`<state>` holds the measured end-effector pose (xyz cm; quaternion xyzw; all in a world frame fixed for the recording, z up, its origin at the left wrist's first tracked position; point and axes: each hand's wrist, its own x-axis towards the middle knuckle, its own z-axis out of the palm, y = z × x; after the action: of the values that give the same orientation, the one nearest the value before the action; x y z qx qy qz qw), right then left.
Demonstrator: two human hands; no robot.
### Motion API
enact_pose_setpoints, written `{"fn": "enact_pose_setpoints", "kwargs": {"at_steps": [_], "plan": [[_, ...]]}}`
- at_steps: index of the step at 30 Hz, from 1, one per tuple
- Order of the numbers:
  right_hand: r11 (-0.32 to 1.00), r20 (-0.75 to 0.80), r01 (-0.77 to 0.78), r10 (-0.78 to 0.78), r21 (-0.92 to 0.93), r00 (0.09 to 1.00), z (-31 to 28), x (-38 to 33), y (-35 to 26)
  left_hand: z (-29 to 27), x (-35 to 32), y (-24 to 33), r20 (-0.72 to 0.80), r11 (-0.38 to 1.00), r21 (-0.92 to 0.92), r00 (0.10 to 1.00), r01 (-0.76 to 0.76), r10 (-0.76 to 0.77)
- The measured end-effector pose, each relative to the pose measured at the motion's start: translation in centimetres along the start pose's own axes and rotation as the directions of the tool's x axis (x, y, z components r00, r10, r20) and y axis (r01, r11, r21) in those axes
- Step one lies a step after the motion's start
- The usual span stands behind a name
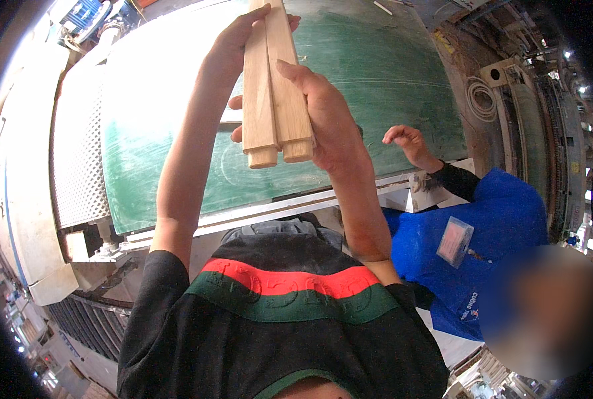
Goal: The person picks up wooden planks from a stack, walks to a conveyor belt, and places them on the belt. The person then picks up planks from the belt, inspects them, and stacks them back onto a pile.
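Two pale wooden bars [260,100] lie side by side, raised over the green surface, with rounded tenons on their near ends. My right hand [331,116] is closed round them from the right, its thumb on top and fingertips showing at the left edge. Farther up, my left hand [233,43] grips the same bars from the left, its fingers wrapped toward the far part. The bars' far ends run out of the top of the picture.
Beneath the bars spreads a green worktable [389,100] with a pale metal front rail [276,205]. To my right stands a person in a blue shirt [469,239], one hand [413,146] held over the table edge. A coiled hose [480,100] hangs beyond the table's right end.
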<state>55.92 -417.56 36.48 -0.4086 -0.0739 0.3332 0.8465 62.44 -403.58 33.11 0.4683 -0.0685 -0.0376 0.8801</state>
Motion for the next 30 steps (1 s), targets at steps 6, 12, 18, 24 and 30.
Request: {"fn": "enact_pose_setpoints", "kwargs": {"at_steps": [6,12,18,24,30], "plan": [[1.0,-0.007,-0.011,0.011,0.004,1.0,0.1,0.4,-0.1,-1.4,-0.6,-0.6,0.249,0.977,-0.2,0.961,-0.075,0.124],[0.998,0.011,-0.03,0.029,0.058,1.0,-0.5,1.1,0.4,-2.0,0.1,-0.5,0.266,0.98,-0.181,0.955,-0.08,0.128],[0.994,0.053,-0.071,0.066,0.087,0.996,-0.7,1.6,0.7,-4.0,2.0,-0.3,0.123,0.936,-0.269,0.972,0.229,-0.202],[0.898,0.184,-0.166,0.097,0.408,0.978,-2.0,1.4,0.3,-3.6,3.0,-0.3,-0.078,0.986,0.065,0.986,0.153,-0.148],[0.873,0.247,-0.146,0.03,0.466,0.969,-2.7,1.6,0.2,-5.5,4.1,-1.9,-0.181,0.968,-0.071,0.952,0.239,-0.248]]}}
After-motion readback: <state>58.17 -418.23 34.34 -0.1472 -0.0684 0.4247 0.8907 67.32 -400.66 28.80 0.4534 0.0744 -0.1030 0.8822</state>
